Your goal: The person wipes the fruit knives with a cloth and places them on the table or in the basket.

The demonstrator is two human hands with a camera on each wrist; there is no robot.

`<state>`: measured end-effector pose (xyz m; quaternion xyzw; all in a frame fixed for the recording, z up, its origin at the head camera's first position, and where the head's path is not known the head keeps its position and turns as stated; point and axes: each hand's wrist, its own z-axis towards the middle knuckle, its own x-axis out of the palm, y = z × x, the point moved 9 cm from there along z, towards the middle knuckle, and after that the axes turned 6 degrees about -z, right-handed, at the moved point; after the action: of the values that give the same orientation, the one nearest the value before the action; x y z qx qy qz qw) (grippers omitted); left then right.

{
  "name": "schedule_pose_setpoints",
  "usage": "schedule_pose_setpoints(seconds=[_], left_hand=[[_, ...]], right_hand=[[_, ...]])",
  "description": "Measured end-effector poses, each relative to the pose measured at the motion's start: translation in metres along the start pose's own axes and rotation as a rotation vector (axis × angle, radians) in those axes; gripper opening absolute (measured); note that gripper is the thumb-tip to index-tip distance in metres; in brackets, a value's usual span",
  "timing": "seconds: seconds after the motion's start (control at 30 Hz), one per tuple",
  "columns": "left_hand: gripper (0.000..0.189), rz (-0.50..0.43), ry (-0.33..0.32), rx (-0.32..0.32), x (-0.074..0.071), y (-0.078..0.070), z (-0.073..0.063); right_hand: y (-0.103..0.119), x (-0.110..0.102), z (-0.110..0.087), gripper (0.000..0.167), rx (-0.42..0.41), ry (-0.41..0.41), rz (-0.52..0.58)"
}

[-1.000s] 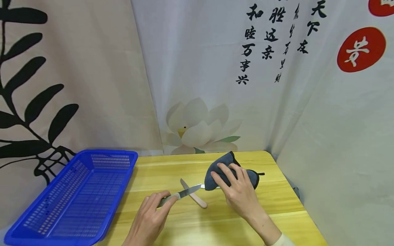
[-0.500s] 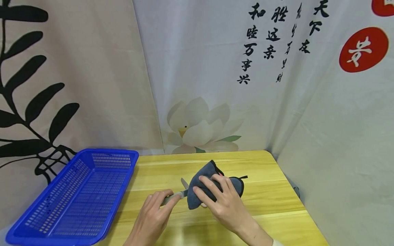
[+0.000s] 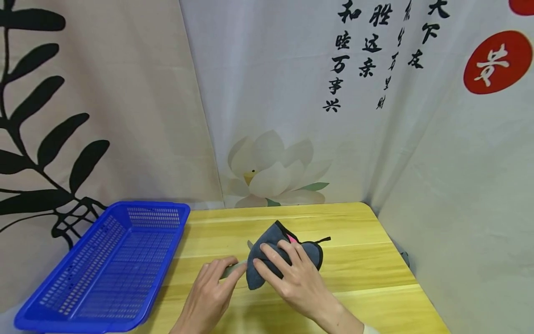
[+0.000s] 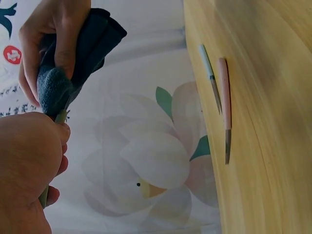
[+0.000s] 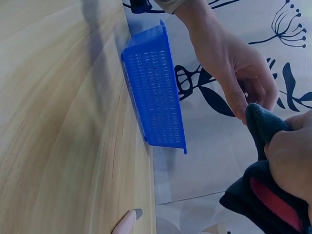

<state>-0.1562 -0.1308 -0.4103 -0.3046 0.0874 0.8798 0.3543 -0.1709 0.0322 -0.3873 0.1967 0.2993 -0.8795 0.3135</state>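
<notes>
My left hand [image 3: 212, 283] holds a knife by its grey-green handle [image 3: 232, 269], a short way above the table. With curled fingers my right hand [image 3: 294, 278] grips a folded dark blue cloth [image 3: 255, 266] around the blade, which the cloth hides. The cloth has black edging, a small loop and a pink patch. Two more knives lie on the table in the left wrist view: one with a pink handle [image 4: 224, 92], one with a pale blue-green handle [image 4: 206, 63]. In the head view only the tip of one knife [image 3: 250, 244] shows behind the cloth.
A blue plastic basket [image 3: 164, 264] with perforated sides stands left of my hands. The wooden table [image 3: 384, 278] extends to the right and ends at a printed fabric curtain [image 3: 271, 93] behind and at the side.
My right hand has brought the cloth leftward onto the knife in my left hand, covering its blade up to near the handle. The knife on the table is now mostly hidden in the head view.
</notes>
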Motion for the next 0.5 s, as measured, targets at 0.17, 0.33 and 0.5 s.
schedule_pose_setpoints(seconds=[0.17,0.33,0.5], left_hand=[[0.051,0.008,0.002,0.0,0.0,0.001,-0.001],[0.051,0.018,-0.007,0.005,-0.001,0.002,-0.001],[0.051,0.03,-0.007,0.0,-0.002,0.003,-0.001]], right_hand=[[-0.004,0.003,0.0,0.037,0.006,0.005,-0.013],[-0.01,0.005,-0.003,0.039,0.014,0.026,-0.023],[-0.017,0.008,-0.005,0.036,0.015,0.049,-0.025]])
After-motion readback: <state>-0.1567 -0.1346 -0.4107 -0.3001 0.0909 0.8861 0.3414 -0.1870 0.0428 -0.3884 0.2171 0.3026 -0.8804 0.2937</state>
